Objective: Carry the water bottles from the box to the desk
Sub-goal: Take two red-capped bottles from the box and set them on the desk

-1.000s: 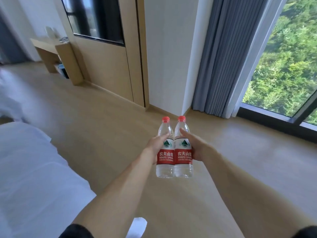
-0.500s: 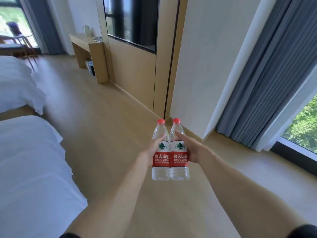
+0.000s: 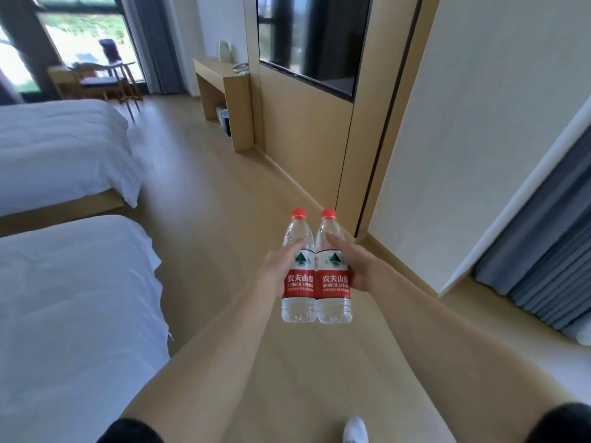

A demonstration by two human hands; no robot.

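L hand (image 3: 277,272) grips left bottle (image 3: 298,270), R hand (image 3: 360,270) grips right bottle (image 3: 332,271); fingers curled round each, bottles upright & touching, above floor (image 3: 224,199), counter (image 3: 220,75) well ahead.

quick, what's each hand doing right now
Left hand: closed around the left bottle, upright.
Right hand: closed around the right bottle, upright, touching the other.

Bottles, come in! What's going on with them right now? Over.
Left hand grips left bottle, right hand grips right bottle. Both upright, touching, midair. Desk ahead, floor path open.
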